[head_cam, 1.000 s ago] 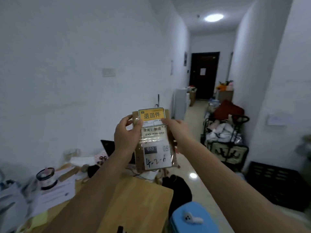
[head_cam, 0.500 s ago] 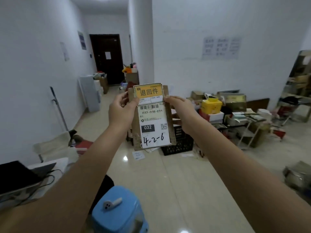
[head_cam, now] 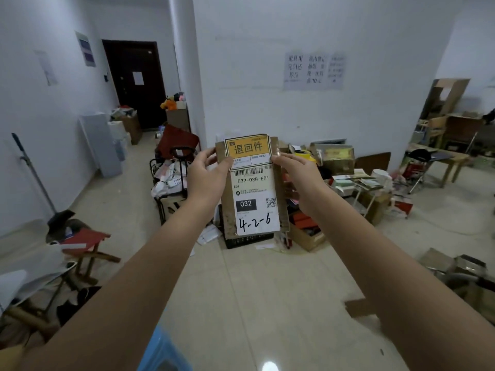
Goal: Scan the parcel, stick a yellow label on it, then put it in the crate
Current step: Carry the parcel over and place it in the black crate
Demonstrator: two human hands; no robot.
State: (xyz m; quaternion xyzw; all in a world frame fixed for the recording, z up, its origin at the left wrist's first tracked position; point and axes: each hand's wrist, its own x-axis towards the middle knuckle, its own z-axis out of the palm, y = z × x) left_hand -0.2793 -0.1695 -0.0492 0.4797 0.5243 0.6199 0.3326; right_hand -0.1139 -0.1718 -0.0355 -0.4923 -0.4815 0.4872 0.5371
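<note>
Holding the flat brown cardboard parcel (head_cam: 281,183) upright at frame centre, the left hand (head_cam: 206,178) and right hand (head_cam: 297,175) pinch its top edges. Its yellow rectangular label (head_cam: 247,148) overhangs; hasty walking toward the black slatted plastic crate (head_cam: 249,239) could peel it.

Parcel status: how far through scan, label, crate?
Done: the yellow label sits at the top of the parcel; scanning can't be confirmed. In hand: the left hand and the right hand hold the parcel up by its sides. Left: putting it in the black crate on the floor beyond.
</note>
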